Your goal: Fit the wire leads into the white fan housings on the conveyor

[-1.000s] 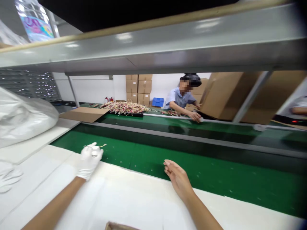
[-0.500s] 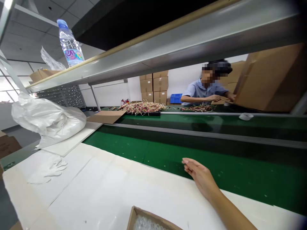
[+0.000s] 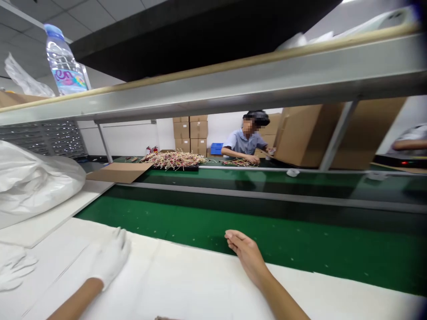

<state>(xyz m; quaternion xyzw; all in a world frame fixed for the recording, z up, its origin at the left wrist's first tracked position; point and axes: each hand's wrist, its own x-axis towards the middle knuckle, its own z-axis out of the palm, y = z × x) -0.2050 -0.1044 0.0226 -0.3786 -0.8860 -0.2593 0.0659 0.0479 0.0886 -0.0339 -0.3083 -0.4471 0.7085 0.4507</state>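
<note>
1. At ten o'clock, the left hand is stretched over the white table, fingers extended, nothing seen held.
2. At one, the right hand's fingertips are drawn together above the green belt; contents are hidden.
3. Toward eleven, wires remain heaped; progress cannot be judged.

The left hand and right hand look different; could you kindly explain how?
The left hand wears a white glove, while the right hand is bare. The left hand is over the tabletop; the right hand extends over the belt. Neither visibly holds anything.
</note>
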